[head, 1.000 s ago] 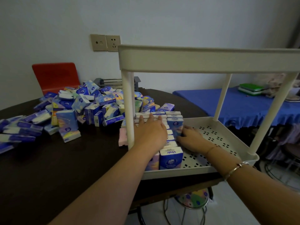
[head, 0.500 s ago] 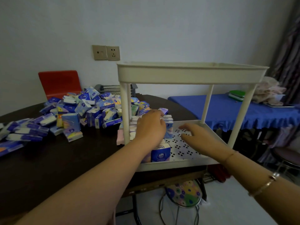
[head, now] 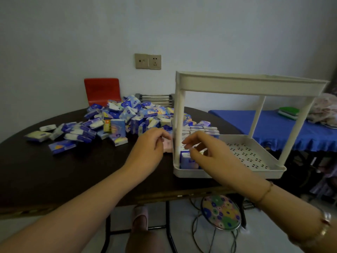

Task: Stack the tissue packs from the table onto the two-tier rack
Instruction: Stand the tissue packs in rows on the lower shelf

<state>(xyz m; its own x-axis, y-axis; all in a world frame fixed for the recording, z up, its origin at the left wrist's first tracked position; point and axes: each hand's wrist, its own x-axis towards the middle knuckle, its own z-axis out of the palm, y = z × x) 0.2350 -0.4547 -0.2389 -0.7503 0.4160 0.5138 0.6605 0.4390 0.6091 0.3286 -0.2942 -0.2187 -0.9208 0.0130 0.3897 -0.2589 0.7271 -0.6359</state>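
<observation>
Packs [head: 198, 132] fill only the left strip of my rack's [head: 255, 143] lower tier; top tier looks bare, I judge; most of the heap [head: 127, 115] waits on the table [head: 63, 170]; left hand [head: 151, 145] and right hand [head: 202, 150] hover loosely curled, grasping nothing.

Left hand [head: 150, 143] hovered with loosely curled, empty fingers, just left of the rack [head: 251, 84] post. Right hand [head: 206, 152] hung over the packed row [head: 189, 160] on the lower tier, holding nothing. Loose tissue packs [head: 116, 121] lay piled beyond the left hand on the table [head: 73, 172].
</observation>
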